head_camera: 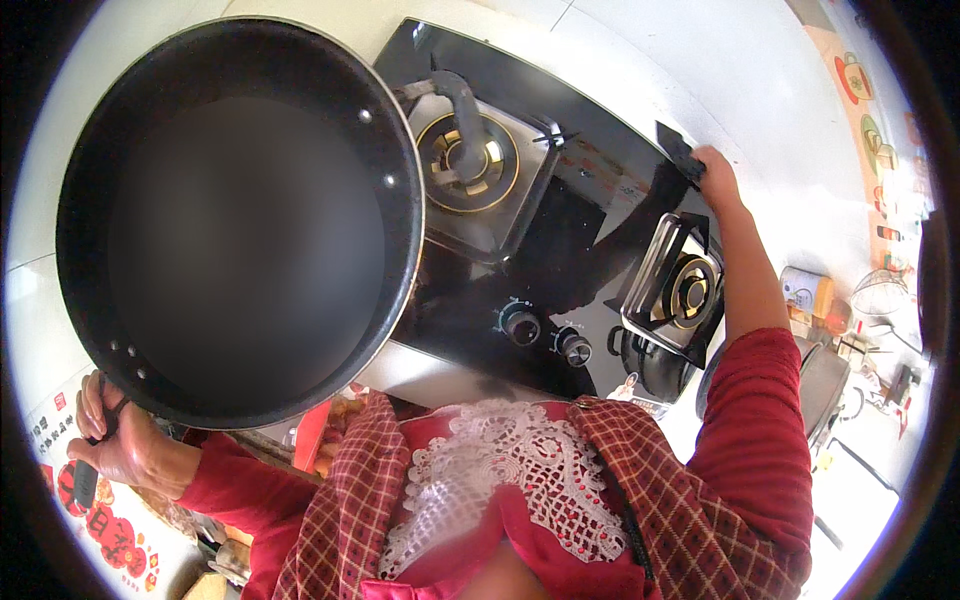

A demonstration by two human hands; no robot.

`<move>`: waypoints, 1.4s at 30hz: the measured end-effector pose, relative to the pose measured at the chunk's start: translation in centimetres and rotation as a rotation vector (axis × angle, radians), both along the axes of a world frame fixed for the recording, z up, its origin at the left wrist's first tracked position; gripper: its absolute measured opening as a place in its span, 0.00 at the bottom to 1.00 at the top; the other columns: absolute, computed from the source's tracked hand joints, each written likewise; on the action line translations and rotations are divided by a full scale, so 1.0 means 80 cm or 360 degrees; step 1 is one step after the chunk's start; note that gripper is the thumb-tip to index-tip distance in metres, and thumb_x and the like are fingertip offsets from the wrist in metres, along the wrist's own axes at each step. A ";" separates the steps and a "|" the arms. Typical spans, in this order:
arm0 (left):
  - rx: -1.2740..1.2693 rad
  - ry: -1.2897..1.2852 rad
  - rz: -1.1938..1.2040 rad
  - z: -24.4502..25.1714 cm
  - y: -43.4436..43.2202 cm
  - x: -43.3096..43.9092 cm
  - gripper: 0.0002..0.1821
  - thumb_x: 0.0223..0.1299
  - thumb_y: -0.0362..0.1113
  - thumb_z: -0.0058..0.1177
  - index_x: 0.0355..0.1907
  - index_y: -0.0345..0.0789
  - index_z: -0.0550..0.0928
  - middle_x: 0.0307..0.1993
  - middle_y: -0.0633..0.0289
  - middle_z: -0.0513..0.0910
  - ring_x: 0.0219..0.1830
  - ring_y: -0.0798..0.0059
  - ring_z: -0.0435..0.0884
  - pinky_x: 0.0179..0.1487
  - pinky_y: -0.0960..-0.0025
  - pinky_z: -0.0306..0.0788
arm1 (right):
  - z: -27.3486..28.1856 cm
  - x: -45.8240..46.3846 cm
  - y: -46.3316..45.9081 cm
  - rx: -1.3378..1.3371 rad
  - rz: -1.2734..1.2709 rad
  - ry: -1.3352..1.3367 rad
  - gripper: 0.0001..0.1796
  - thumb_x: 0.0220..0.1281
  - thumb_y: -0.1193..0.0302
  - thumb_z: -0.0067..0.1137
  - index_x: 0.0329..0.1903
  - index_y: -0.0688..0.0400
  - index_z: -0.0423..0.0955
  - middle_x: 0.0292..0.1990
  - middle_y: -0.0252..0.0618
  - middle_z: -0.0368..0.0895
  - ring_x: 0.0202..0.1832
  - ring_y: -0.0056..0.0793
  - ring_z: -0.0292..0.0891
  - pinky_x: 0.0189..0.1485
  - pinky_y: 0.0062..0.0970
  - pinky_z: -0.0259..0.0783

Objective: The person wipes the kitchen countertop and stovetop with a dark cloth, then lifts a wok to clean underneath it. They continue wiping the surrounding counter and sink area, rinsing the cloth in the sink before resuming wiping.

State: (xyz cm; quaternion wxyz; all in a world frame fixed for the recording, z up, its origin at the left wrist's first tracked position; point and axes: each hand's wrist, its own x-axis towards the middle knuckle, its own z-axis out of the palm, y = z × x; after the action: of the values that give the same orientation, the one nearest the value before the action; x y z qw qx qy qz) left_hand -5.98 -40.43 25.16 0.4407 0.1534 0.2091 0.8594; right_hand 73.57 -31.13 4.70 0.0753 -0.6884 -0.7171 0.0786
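Note:
My left hand (pixel 124 442) grips the long black handle (pixel 85 480) of a large non-stick pan (pixel 247 262). The pan is raised, its dark inside bare and facing me, and it covers the left end of a black glass gas hob (pixel 570 240). A looped helper handle (pixel 466 120) on its far rim overlaps the left burner (pixel 504 180) in view. Over by the hob's back right edge, my right hand (pixel 716 176) holds a dark angular piece (pixel 679 154), whose kind I cannot tell. My right forearm passes beside the right burner (pixel 691 291).
Two control knobs (pixel 521 326) sit on the hob's front part. A yellow-lidded container (pixel 806 291) and a wire strainer (pixel 879 292) stand at the right. Beyond the hob rise white wall tiles (pixel 622 60). Red stickers (pixel 116 536) with writing are at the lower left.

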 end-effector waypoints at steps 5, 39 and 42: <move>-0.0041 -0.0034 -0.0018 0.001 -0.002 0.003 0.32 0.64 0.58 0.48 0.11 0.44 0.54 0.13 0.68 0.57 0.18 0.76 0.55 0.33 0.71 0.56 | 0.024 0.003 -0.006 -0.0173 -0.0174 -0.0378 0.11 0.50 0.79 0.50 0.36 0.59 0.80 0.34 0.51 0.81 0.40 0.50 0.77 0.44 0.39 0.72; -0.0043 -0.0013 0.0160 -0.002 -0.009 -0.039 0.37 0.61 0.70 0.41 0.09 0.44 0.53 0.11 0.68 0.56 0.19 0.74 0.60 0.31 0.71 0.59 | -0.054 -0.410 0.351 0.0094 0.0378 0.0229 0.20 0.68 0.59 0.44 0.52 0.58 0.75 0.52 0.51 0.77 0.50 0.48 0.76 0.55 0.42 0.70; -0.0031 -0.0016 0.0147 0.002 -0.006 -0.035 0.36 0.62 0.69 0.41 0.09 0.44 0.53 0.11 0.68 0.56 0.18 0.74 0.60 0.31 0.70 0.59 | -0.031 -0.349 0.288 -0.0119 0.0254 0.0311 0.17 0.66 0.63 0.44 0.52 0.55 0.74 0.51 0.48 0.77 0.48 0.47 0.76 0.52 0.43 0.71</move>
State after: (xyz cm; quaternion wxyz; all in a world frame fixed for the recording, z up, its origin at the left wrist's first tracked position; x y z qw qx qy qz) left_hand -8.75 -40.91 25.29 0.4032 0.1349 0.2222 0.8775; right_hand 45.64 -8.09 2.23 0.1125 -0.6205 -0.7555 0.1777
